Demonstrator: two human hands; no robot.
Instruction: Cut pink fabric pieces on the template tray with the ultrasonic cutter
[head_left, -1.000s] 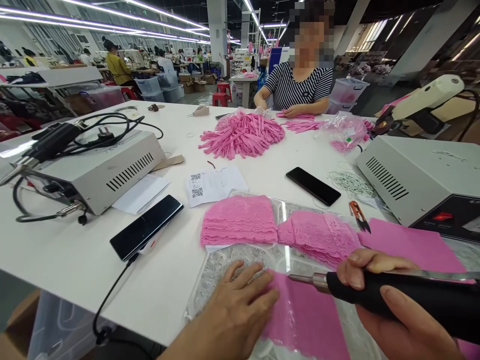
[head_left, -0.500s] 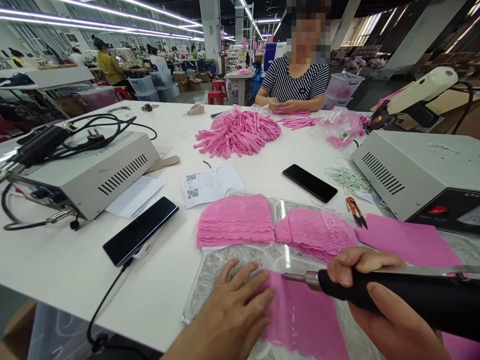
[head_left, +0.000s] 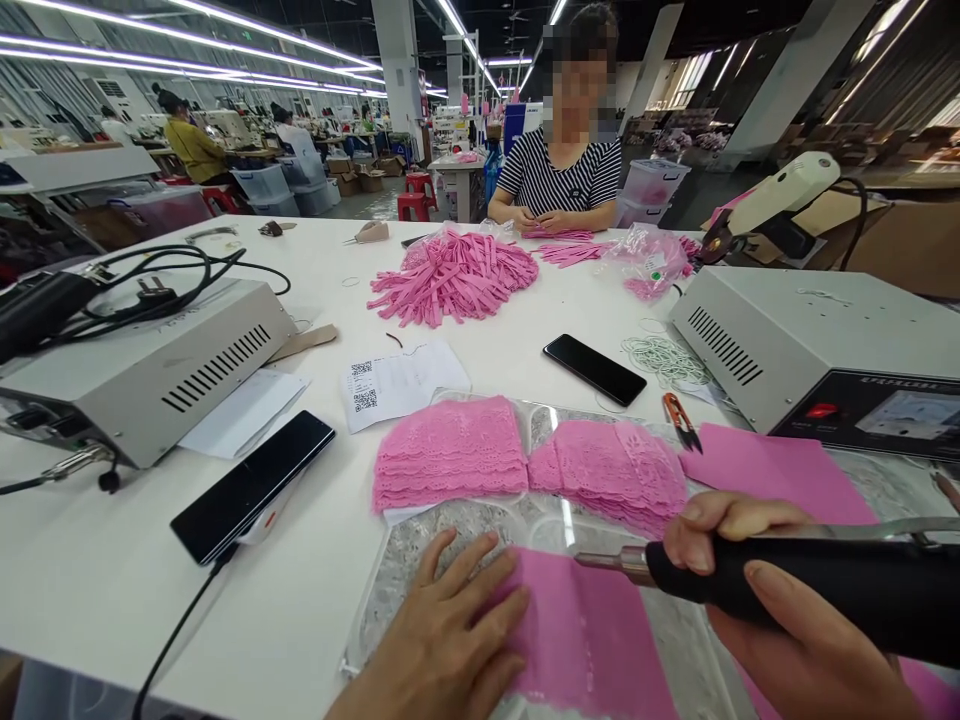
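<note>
My left hand [head_left: 457, 625] lies flat with its fingers spread over the left edge of a pink fabric piece [head_left: 592, 630]. A faint line of small shiny marks runs down that fabric, which rests on a clear plastic sheet [head_left: 367, 620]. In my right hand [head_left: 780, 600] is a black-handled ultrasonic welding gun [head_left: 817, 585], its fingers wrapped round the handle. The gun's narrow metal tip points left, at the far edge of the fabric; whether it touches cannot be made out. Just beyond are two stacks of pink lace pieces, a left stack [head_left: 450, 455] and a right stack [head_left: 611, 470].
Orange thread snips [head_left: 681, 422] lie by another pink sheet [head_left: 780, 470]. Two phones [head_left: 255, 485] [head_left: 594, 368] rest on the white table. Grey generator boxes [head_left: 150, 365] [head_left: 817, 340] flank the work. Farther back, a person in stripes [head_left: 559, 180] sits behind a heap of pink straps [head_left: 454, 272].
The whole view has swung slightly right, so things sit farther left. Relative to the fabric, the welding gun's tip has moved right along the far edge. My left hand keeps its place on the fabric.
</note>
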